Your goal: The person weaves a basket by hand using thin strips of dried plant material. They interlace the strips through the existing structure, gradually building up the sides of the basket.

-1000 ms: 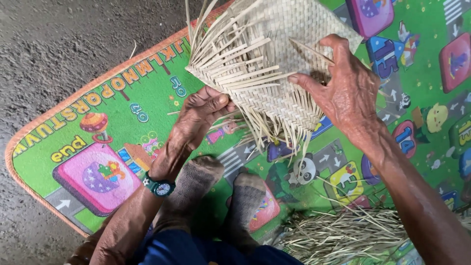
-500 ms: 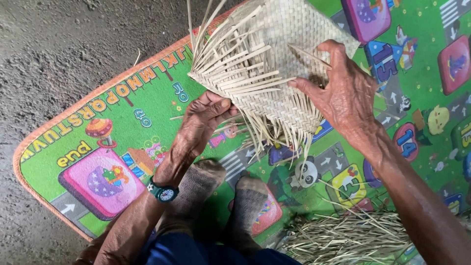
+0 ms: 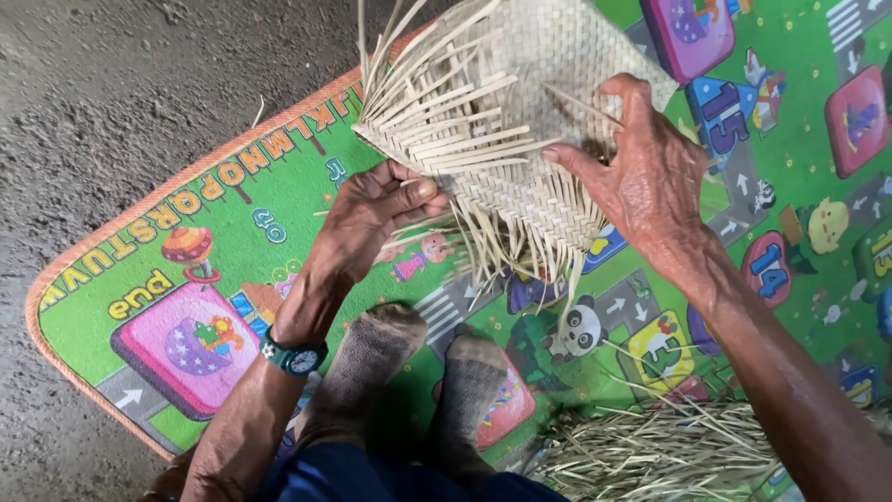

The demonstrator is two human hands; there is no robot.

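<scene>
A half-woven mat (image 3: 520,139) is held above a play mat (image 3: 232,232). Its loose strips are pinched by the left hand (image 3: 372,218); its right edge is gripped by the right hand (image 3: 641,177).

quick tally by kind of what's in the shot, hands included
hands: 2, left hand and right hand
half-woven straw mat: 1
wristwatch: 1
socked feet: 2
play mat: 1
pile of loose straw: 1
total: 8
</scene>
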